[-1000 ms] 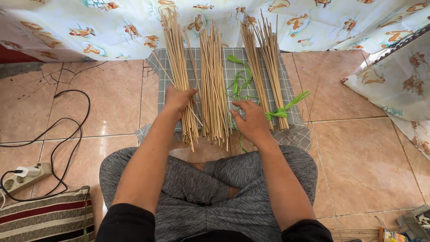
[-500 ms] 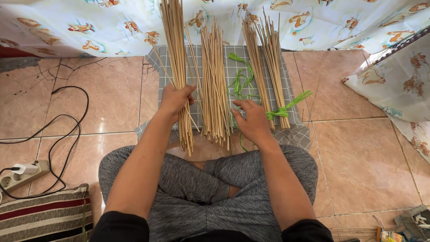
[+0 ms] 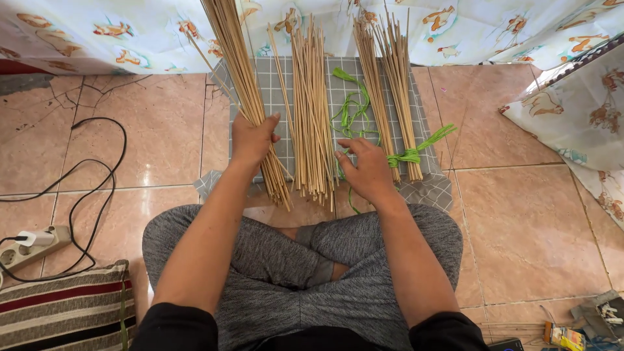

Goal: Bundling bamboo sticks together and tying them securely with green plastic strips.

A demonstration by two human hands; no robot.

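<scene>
My left hand (image 3: pixel 251 140) grips a thick bundle of thin bamboo sticks (image 3: pixel 240 71), lifted and tilted with its top leaning left. A second loose bundle of sticks (image 3: pixel 312 110) lies on the grey checked cloth (image 3: pixel 278 88) in the middle. My right hand (image 3: pixel 365 170) rests flat on the cloth, fingers spread, touching green raffia strings (image 3: pixel 354 107). To the right lies a third stick bundle (image 3: pixel 393 91), tied near its lower end with a green raffia knot (image 3: pixel 411 156).
I sit cross-legged in grey trousers on pink floor tiles. A black cable (image 3: pixel 97 175) runs to a white power strip (image 3: pixel 26 247) at left. A striped cushion (image 3: pixel 62 305) lies bottom left. Patterned fabric (image 3: pixel 97 32) hangs behind and at right. Small tools (image 3: pixel 585 325) sit bottom right.
My left hand has raised its stick bundle and swung the top leftward. The right hand has stayed on the cloth by the green strings.
</scene>
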